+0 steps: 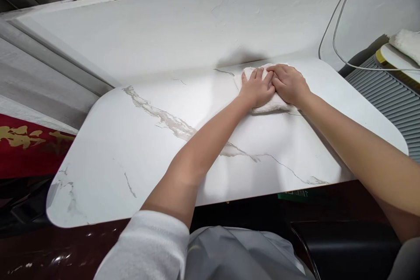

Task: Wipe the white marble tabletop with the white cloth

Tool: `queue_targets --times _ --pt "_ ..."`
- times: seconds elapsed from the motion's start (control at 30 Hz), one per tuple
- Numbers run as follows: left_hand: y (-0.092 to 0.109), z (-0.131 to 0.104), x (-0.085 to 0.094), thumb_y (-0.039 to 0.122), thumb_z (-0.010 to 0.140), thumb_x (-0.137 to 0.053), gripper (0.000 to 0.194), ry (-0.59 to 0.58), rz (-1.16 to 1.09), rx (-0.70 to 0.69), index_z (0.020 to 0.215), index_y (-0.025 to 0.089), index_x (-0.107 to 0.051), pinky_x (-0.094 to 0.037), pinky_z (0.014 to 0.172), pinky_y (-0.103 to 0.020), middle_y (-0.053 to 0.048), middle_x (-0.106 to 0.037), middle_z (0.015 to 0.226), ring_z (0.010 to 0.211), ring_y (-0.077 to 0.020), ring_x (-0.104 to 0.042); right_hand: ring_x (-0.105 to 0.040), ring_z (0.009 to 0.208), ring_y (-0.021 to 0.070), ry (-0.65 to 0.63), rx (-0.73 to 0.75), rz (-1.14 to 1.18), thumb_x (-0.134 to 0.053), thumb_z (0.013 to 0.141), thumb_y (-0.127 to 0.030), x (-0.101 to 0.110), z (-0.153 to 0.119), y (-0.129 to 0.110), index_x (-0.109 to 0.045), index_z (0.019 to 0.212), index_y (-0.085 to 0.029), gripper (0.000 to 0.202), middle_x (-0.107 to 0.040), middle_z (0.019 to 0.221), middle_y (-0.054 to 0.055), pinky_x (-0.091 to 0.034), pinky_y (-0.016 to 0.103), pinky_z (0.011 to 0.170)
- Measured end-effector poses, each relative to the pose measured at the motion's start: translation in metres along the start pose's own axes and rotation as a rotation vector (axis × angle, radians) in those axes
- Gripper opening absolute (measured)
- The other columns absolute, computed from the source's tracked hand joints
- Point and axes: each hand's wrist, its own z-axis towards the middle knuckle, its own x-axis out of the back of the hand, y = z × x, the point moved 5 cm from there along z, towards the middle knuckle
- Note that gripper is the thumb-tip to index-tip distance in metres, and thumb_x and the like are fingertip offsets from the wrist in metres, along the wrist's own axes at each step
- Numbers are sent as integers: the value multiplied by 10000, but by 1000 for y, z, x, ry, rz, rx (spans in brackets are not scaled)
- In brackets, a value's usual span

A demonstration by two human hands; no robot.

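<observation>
A white marble-patterned tabletop (138,148) with grey veins stretches in front of me, against a white wall. At its far edge lies a white cloth (274,104), pressed flat under both hands. My left hand (257,89) rests palm down on the cloth's left part. My right hand (288,83) lies beside it, its fingers overlapping the left hand's fingers. Most of the cloth is hidden beneath the hands; only its top corner and near edge show.
A grey ribbed appliance (383,92) stands to the right of the table, with a white fluffy item (407,43) on top. Two thin cables (337,22) hang down the wall. A red cloth with gold print (29,144) lies at the left.
</observation>
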Motion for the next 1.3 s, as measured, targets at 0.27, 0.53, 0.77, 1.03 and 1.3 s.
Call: queue_targets --times 0.27,0.53,0.77,1.03,1.3 --pt "-6 24 0 321 994 -268 520 32 15 51 1504 266 -358 -86 1234 -543 -50 -301 1625 1531 -241 -183 -489 1306 292 1 -17 61 -318 940 -262 -2 23 10 -564 1302 -247 438 -561 1433 77 -348 493 1116" --pt "8 2 -7 321 999 -236 557 79 32 113 1549 261 -300 -103 1220 -582 -58 -289 1639 1538 -252 -166 -530 1264 301 37 31 48 -324 888 -258 0 8 10 -590 1243 -275 444 -634 1330 65 -398 520 1071" --pt "51 -55 -17 321 1000 -223 577 74 37 66 1550 166 -303 -99 1221 -600 -133 -271 1639 1534 -284 -175 -497 1336 306 13 78 -6 -326 887 -272 19 -61 7 -580 1267 -245 458 -583 1400 85 -402 536 1090" --pt "116 -141 -25 331 1004 -272 572 49 23 -133 1519 91 -344 -170 1181 -674 -223 -282 1615 1516 -358 -202 -408 1423 321 -25 4 -69 -312 910 -288 49 -178 7 -493 1323 -290 450 -484 1506 91 -377 573 1133" --pt "168 -160 -36 341 983 -259 620 -49 -1 -261 1542 79 -316 -188 1177 -702 -186 -272 1628 1525 -367 -162 -382 1442 345 -15 -65 -150 -226 959 -365 69 -241 33 -243 1490 -503 549 -424 1541 48 -358 642 1136"
